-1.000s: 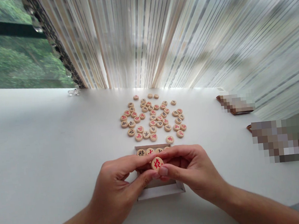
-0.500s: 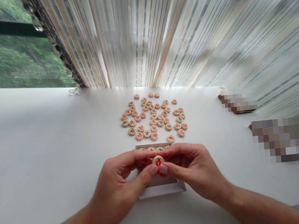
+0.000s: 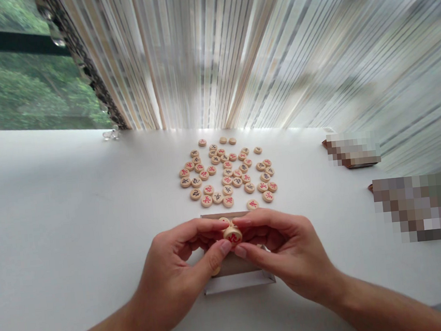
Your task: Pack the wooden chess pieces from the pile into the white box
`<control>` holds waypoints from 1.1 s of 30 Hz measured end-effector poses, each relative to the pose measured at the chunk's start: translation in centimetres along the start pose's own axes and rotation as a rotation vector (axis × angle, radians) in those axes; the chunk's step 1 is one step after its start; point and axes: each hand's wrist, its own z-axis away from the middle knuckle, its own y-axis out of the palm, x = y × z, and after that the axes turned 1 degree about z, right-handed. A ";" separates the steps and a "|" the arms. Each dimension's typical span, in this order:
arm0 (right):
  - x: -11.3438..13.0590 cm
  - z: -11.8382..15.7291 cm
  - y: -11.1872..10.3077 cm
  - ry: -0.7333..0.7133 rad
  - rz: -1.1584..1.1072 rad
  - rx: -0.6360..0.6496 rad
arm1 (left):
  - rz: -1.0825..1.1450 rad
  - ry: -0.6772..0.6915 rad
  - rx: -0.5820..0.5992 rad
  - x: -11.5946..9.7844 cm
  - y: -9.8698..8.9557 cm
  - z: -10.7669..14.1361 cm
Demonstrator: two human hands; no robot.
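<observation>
A round wooden piece with a red character (image 3: 232, 236) is pinched between the fingertips of my left hand (image 3: 183, 265) and my right hand (image 3: 287, 250), over a shallow open box (image 3: 239, 279). The box stands near the front of the white table. Part of another piece (image 3: 215, 271) shows inside the box beside my left thumb, and more pieces show behind the held one; my fingers hide much of the box. Beyond it, several round pieces with red or black characters (image 3: 228, 201) lie spread over the table.
The white table (image 3: 74, 226) reaches back to a striped curtain (image 3: 187, 59). A small clear glass ornament (image 3: 110, 135) lies at the curtain's left foot. Two pixelated objects, one behind (image 3: 351, 150) and one nearer (image 3: 415, 206), stand on the right.
The held piece has tilted, and its red character sits lower on its face. My fingers have shifted slightly. A piece now shows in the box by my left thumb.
</observation>
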 end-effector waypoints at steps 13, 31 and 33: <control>0.1 -0.1 -0.5 -0.549 0.639 0.015 | -0.051 0.033 0.017 0.3 -0.1 -0.1; -0.4 0.3 -0.7 -0.503 0.602 0.067 | 0.259 -0.106 0.083 -0.1 0.0 0.1; -0.6 0.4 -0.7 -0.481 0.583 0.092 | 0.291 -0.123 0.070 -0.2 0.1 0.0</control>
